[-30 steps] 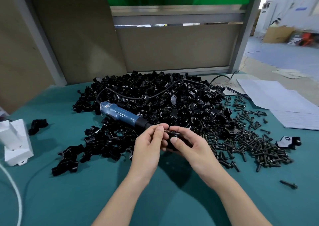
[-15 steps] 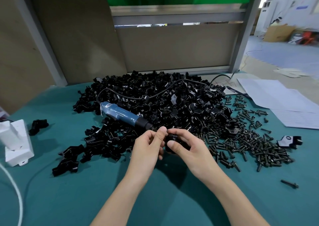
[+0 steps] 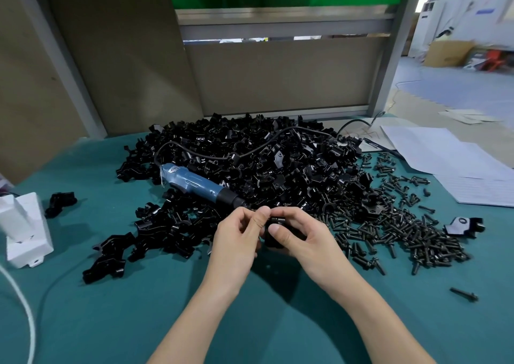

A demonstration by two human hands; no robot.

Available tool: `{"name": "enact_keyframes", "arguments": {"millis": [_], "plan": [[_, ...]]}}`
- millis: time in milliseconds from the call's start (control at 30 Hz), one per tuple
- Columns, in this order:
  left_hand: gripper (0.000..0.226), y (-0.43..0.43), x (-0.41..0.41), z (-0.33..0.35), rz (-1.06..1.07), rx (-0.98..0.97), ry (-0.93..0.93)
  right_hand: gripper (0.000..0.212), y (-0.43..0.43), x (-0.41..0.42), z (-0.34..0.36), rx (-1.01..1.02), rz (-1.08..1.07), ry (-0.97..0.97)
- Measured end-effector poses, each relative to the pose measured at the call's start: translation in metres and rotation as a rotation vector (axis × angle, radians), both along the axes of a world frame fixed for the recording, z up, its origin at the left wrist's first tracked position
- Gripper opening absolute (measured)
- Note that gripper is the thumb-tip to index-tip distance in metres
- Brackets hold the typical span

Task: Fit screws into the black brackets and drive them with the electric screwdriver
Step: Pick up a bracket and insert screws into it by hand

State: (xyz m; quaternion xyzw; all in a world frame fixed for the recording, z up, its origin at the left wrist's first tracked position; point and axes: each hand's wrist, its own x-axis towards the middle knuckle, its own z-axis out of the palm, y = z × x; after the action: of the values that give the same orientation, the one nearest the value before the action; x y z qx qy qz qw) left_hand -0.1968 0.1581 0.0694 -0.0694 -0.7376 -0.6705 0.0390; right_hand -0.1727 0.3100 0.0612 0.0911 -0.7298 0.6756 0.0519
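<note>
Right now the right hand (image 3: 303, 241) grips a small black plastic bracket (image 3: 272, 241) just in front of the big heap of black plastic brackets (image 3: 264, 163). The left hand (image 3: 236, 238) pinches that bracket's upper edge, any screw there too small to see. A blue electric screwdriver with black nose (image 3: 194, 184) lies on the heap's front-left side. Loose black metal screws (image 3: 403, 233) are spread right of the heap on the teal cloth table (image 3: 139, 322).

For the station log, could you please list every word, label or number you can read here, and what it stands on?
Nothing here can be read.
Label on the electric screwdriver: too small, blurred.
Sheets of paper: print too faint.
Wall posters: blurred.
</note>
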Motion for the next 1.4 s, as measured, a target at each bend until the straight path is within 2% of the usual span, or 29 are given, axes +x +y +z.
{"name": "enact_keyframes", "arguments": {"millis": [200,333,433,567,767,933,1067,1233,1400], "plan": [[0.01,-0.004,-0.003,-0.002,-0.027,-0.049,0.092,0.018,0.001,0.001,0.003,-0.032,-0.022,-0.016],[0.007,-0.002,-0.005,-0.002,-0.06,0.026,0.032,0.018,0.001,0.001,0.003,-0.014,-0.029,-0.005],[0.021,-0.001,-0.003,0.0,-0.022,0.063,-0.03,0.02,0.001,0.0,0.003,-0.001,-0.035,0.01],[0.034,-0.002,-0.001,-0.002,-0.027,-0.092,-0.071,0.021,0.0,0.0,0.003,-0.035,-0.026,-0.034],[0.018,-0.009,-0.001,-0.001,-0.103,-0.11,-0.052,0.02,0.0,0.001,0.004,-0.069,-0.021,-0.049],[0.033,-0.009,-0.003,0.001,-0.104,-0.021,-0.144,0.021,0.001,0.001,0.005,-0.008,0.008,-0.007],[0.025,-0.013,-0.004,0.0,-0.151,-0.01,-0.164,0.022,0.001,0.001,0.005,0.053,0.015,0.009],[0.017,-0.017,-0.005,0.002,-0.172,-0.035,-0.132,0.022,0.003,-0.001,0.003,-0.023,0.021,-0.043],[0.01,-0.014,-0.002,0.005,-0.165,0.042,-0.135,0.022,0.003,-0.002,0.001,-0.066,0.031,-0.068]]}}
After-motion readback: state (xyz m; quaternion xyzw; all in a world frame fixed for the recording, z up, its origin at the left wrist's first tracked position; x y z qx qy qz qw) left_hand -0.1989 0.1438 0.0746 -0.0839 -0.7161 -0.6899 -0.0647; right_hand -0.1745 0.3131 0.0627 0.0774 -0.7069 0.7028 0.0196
